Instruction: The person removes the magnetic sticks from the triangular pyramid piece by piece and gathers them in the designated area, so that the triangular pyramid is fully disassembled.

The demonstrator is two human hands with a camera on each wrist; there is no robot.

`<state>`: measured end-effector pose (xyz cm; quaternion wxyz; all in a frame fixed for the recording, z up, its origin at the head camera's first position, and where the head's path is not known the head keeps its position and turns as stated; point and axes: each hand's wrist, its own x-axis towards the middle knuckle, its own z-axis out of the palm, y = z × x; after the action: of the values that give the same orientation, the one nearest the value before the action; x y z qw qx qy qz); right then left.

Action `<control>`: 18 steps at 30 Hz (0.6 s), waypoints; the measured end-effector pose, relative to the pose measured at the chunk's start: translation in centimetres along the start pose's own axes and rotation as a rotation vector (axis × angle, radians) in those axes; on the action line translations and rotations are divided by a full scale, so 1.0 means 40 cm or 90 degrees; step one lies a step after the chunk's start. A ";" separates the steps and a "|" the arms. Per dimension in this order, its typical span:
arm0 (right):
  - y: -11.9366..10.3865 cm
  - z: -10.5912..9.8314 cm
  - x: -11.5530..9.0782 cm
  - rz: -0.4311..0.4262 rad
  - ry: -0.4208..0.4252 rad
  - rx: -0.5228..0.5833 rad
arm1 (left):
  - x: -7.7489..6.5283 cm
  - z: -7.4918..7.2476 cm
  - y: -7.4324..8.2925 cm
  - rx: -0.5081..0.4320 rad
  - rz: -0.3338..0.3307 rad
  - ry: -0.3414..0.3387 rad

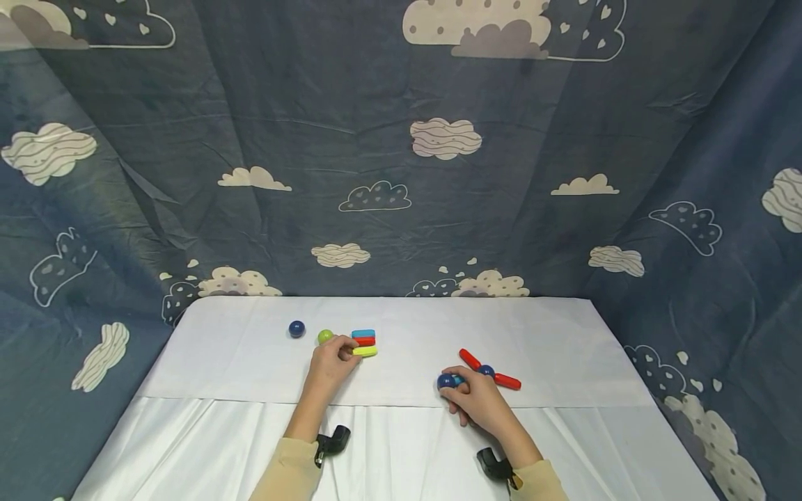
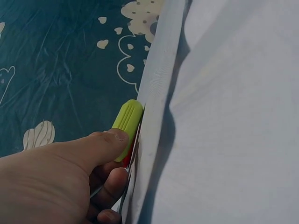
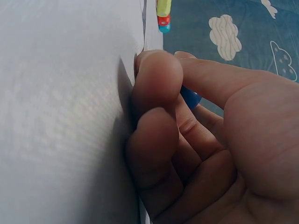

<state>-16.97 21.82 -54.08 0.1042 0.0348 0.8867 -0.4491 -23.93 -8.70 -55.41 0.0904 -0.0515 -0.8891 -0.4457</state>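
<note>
My left hand [image 1: 330,365] pinches the left end of a yellow-green rod [image 1: 365,351], its thumb lying on the ridged side in the left wrist view. Just behind that rod lie a red rod [image 1: 365,342] and a light blue rod [image 1: 363,334], side by side. My right hand [image 1: 481,401] grips a light blue rod [image 1: 459,380] with a dark blue ball [image 1: 445,380] at its left end; fingers cover part of both. Beyond those fingers, another dark blue ball [image 1: 486,371] sits between two red rods [image 1: 507,381]. Whether the light blue rod touches that ball is hidden.
A green ball [image 1: 325,336] lies just behind my left hand, and a dark blue ball [image 1: 297,329] is farther left. Everything rests on a white cloth-covered table [image 1: 401,313]. A dark cloud-patterned curtain [image 1: 301,229] hangs behind and at both sides.
</note>
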 end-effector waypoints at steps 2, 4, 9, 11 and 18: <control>-0.001 0.000 0.000 0.002 -0.001 0.000 | 0.000 0.000 0.000 0.000 0.001 0.002; -0.003 0.000 -0.001 0.004 -0.001 0.001 | -0.001 0.000 0.000 0.001 0.002 0.003; -0.002 0.000 -0.001 0.006 -0.005 0.006 | -0.001 0.002 -0.003 -0.005 0.002 0.012; -0.001 0.000 0.000 0.005 -0.007 0.006 | -0.001 0.003 -0.005 -0.010 -0.002 0.016; -0.001 0.001 0.000 0.007 0.000 0.000 | 0.004 0.005 -0.009 -0.026 -0.019 0.024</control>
<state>-16.96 21.77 -54.08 0.1064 0.0401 0.8865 -0.4485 -24.19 -8.75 -55.79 0.0995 -0.0319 -0.8786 -0.4659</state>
